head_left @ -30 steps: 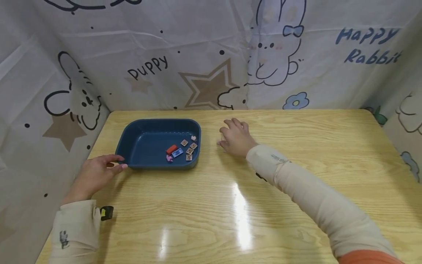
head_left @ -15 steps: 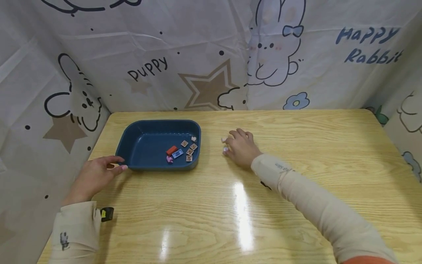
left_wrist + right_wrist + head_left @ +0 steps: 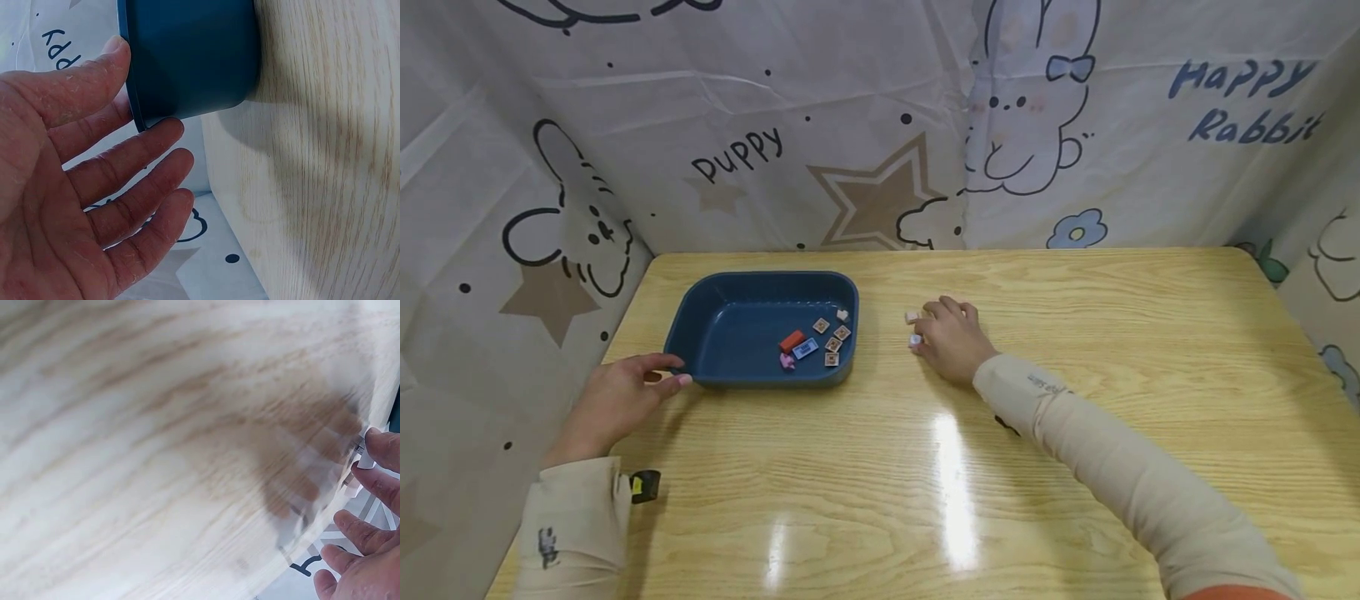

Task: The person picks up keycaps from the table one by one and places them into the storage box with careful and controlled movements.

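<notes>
At the left corner of a dark blue tray, my left hand grips the rim between thumb and index finger. The left wrist view shows the thumb on the tray's rim, the other fingers held out loosely. Right of the tray, my right hand is low over the table, pinching a small white block with thumb and index finger. A second small white block lies just beyond those fingertips. In the right wrist view the pinched white block has dark marks on one face.
In the tray's right half lie a red block, a blue rectangular piece, a pink piece, a white piece and several square brown tiles. A printed cloth stands behind the wooden table.
My right hand has moved slightly toward me and to the right, and the two white blocks now show at its fingertips. The left hand stays on the tray's corner.
</notes>
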Demonstrator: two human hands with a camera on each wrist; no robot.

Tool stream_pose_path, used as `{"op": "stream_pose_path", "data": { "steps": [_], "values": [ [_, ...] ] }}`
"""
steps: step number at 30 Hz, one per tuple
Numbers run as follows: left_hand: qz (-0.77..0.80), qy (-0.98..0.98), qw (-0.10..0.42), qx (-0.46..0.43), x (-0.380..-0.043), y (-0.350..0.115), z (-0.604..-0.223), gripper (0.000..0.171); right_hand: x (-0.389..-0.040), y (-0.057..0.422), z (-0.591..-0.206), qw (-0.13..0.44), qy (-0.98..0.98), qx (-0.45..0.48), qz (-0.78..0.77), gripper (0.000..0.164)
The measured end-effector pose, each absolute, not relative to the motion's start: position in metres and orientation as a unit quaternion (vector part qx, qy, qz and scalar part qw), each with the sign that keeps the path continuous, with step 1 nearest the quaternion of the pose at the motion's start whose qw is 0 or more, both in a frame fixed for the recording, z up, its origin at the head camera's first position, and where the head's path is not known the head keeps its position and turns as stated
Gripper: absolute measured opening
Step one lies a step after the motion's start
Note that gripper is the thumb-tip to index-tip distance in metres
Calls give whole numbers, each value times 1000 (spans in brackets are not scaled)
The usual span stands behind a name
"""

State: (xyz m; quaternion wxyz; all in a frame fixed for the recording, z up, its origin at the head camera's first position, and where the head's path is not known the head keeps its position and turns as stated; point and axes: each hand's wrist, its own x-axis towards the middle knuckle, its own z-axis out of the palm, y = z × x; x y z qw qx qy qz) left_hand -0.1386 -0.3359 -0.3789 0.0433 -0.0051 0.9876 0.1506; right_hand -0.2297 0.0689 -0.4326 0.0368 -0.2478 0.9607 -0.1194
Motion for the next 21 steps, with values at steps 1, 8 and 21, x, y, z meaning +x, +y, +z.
{"op": "stream_pose_path", "data": {
  "steps": [1, 8, 21],
  "values": [
    [151, 987, 45, -7, -139, -336, -379, 42, -230, 69, -433, 37, 961, -248, -120, 28],
    [154, 987, 49, -13, -138, -337, -380, 42, -230, 71, -432, 40, 962, -242, -117, 26],
    [156, 987, 49, -4, -139, -337, -380, 42, -228, 67, -420, 38, 959, -249, -128, 28]
  ]
}}
